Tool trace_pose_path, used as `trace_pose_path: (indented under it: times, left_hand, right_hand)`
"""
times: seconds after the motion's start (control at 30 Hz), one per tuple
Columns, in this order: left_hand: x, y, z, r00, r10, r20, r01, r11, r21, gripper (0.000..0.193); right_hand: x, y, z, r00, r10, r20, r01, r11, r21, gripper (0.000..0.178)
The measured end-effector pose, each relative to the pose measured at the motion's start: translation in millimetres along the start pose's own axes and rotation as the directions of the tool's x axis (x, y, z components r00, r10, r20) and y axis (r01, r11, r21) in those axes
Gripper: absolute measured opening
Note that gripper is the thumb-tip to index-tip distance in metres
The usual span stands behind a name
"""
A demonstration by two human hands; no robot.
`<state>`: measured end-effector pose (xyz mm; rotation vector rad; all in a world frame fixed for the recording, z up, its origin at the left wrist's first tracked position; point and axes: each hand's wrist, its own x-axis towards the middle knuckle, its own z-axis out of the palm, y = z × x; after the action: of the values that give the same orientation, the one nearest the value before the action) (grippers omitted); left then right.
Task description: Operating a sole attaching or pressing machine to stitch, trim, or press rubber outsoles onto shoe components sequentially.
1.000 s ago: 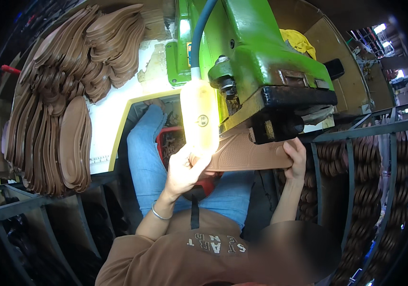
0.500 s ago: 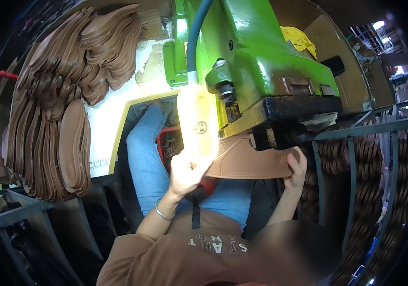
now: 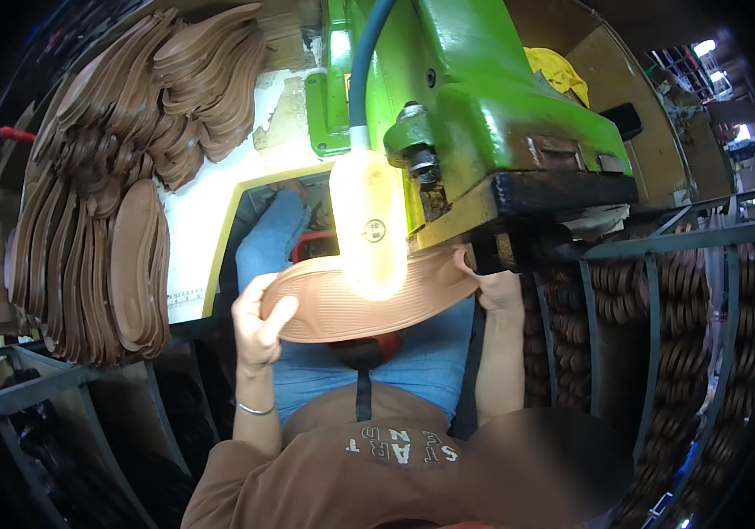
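Note:
A brown, patterned shoe sole (image 3: 307, 309) is stretched sideways between my two hands, above my lap. My left hand (image 3: 258, 324) pinches its left end, thumb on the near face. At the other end, my right hand (image 3: 498, 286) is closed on the sole, close beside the dark tip of the green machine (image 3: 518, 106). A glowing lamp (image 3: 367, 216) on a blue hose hangs in front of the sole and hides part of its middle and upper edge.
Stacks of brown soles (image 3: 139, 273) cover much of the white table (image 3: 192, 247) on the left. Metal racks (image 3: 650, 344) with more soles stand at the right. A yellow cloth (image 3: 558, 75) lies behind the machine. Something red (image 3: 386, 346) shows between my legs.
The sole has moved left and tilted, out from beside the machine's tip. My left hand has shifted left to its end, and my right hand has come left with the other end.

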<state>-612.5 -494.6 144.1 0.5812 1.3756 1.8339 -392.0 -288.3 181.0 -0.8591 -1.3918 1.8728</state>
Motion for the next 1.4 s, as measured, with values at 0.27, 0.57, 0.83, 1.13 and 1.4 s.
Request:
trace_pose_path:
  times: [0.27,0.57,0.83,1.13,1.4]
  left_hand:
    - [-33,-21,-44,0.976,-0.216,0.016,0.214,0.974,0.072,0.016]
    - [-59,-65,14,0.922,-0.354,0.160,0.236,0.838,0.493,0.020]
    - [32,-3,96,0.884,0.307,0.352,-0.443,0.791,0.422,0.025]
    - [18,1,66,0.988,0.102,0.117,-0.119,0.982,0.149,0.012]
    - [18,-18,94,0.941,0.332,0.062,-0.335,0.899,0.283,0.025]
  right_hand:
    - [0,12,43,0.975,-0.216,0.056,0.221,0.970,-0.099,0.032]
    - [-17,6,13,0.964,-0.237,-0.119,0.210,0.956,-0.203,0.038]
    - [-54,6,-81,0.827,-0.235,-0.511,0.255,0.966,-0.032,0.018]
    - [-36,10,-55,0.931,-0.099,-0.351,0.102,0.995,-0.010,0.009]
    - [-54,26,-85,0.915,-0.207,-0.346,0.231,0.973,0.027,0.019]
